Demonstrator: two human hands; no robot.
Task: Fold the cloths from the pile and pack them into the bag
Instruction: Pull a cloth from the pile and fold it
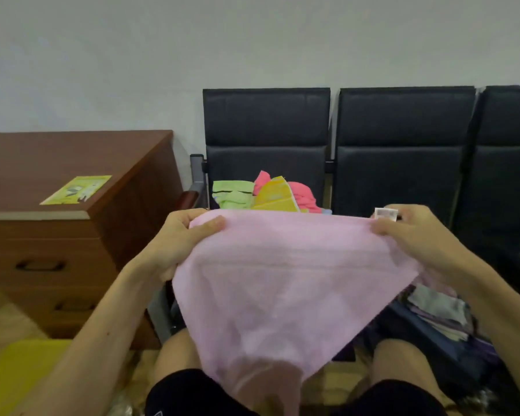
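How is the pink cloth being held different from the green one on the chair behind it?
The pink cloth hangs spread out, pinched at its top corners by the left hand and right hand; the green cloth lies on the chair, untouched. The pink cloth is pale, the green cloth brighter. Both look like soft towelling.

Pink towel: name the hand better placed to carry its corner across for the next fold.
Probably the left hand: it pinches a bare corner of the pink towel, while the right hand holds the corner with the white tag.
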